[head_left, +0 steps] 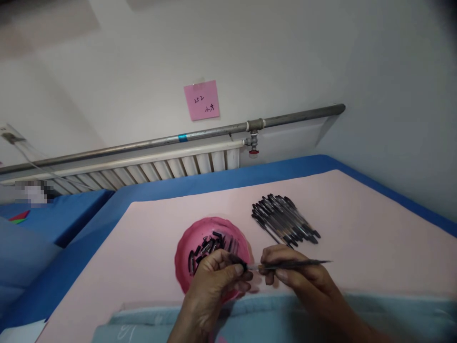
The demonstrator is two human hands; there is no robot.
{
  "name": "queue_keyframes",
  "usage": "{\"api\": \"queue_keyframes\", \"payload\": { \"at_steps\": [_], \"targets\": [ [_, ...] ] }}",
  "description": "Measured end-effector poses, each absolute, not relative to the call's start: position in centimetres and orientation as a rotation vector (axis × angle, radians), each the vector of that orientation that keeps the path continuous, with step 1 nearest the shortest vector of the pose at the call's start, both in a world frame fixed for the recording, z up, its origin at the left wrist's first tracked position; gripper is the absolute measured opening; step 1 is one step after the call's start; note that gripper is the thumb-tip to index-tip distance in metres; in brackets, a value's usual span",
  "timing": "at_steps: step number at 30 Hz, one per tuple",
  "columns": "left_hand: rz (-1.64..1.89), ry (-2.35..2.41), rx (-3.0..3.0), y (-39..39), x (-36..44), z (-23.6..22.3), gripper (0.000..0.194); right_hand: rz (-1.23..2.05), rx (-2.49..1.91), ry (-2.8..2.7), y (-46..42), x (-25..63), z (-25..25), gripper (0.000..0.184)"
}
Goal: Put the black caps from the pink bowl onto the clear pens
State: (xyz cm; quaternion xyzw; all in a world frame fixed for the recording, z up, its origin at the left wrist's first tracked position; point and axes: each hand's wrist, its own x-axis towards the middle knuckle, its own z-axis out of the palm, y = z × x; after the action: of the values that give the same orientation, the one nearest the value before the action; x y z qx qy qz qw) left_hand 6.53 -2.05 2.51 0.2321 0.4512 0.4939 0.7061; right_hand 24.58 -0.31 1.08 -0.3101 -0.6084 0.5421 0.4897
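My left hand [217,281] is closed in a pinch on a small black piece that looks like a pen cap [237,259]. It is over the front right part of a pink scalloped bowl [179,276]. My right hand [298,271] grips a slim dark pen [303,263], whose pale end meets the cap between the two hands. The pen's thin tip points to the right. Inside the bowl are several small black pen parts [209,247]. Beyond my right hand, several black pens [283,219] lie side by side in a pile.
A pink sheet [150,247] covers the blue-edged table [221,175]. Teal cloth [150,318] lies along the near edge. Behind stand a white radiator [174,166], a metal pipe [143,144] and a wall with a pink note [202,101]. A blue surface [74,214] is at left.
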Motion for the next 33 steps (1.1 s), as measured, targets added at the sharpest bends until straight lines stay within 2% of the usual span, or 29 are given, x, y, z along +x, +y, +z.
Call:
{"api": "queue_keyframes", "payload": {
  "at_steps": [15,22,24,27,30,33],
  "targets": [
    [1.114,0.939,0.529,-2.1,6.4,2.2,0.019,1.343,-0.836,-1.419,-0.3,24.3,0.7,0.015],
    [1.126,0.974,0.588,-2.1,6.9,1.8,0.019,1.401,-1.075,-1.214,-0.4,23.3,1.1,0.027],
    [1.125,0.972,0.562,-2.1,7.0,1.7,0.021,1.495,-1.053,-1.132,-0.3,23.2,1.1,0.026],
    [1.129,0.982,0.532,-2.1,7.0,1.8,0.022,1.576,-0.949,-1.075,-0.3,23.2,1.1,0.034],
    [1.114,0.98,0.542,-2.1,7.0,1.8,0.022,1.518,-1.017,-1.152,-0.5,23.2,1.1,0.029],
    [1.091,1.003,0.545,-2.0,7.2,1.8,0.021,1.537,-1.106,-1.146,-0.6,23.1,0.9,0.031]
  ]
}}
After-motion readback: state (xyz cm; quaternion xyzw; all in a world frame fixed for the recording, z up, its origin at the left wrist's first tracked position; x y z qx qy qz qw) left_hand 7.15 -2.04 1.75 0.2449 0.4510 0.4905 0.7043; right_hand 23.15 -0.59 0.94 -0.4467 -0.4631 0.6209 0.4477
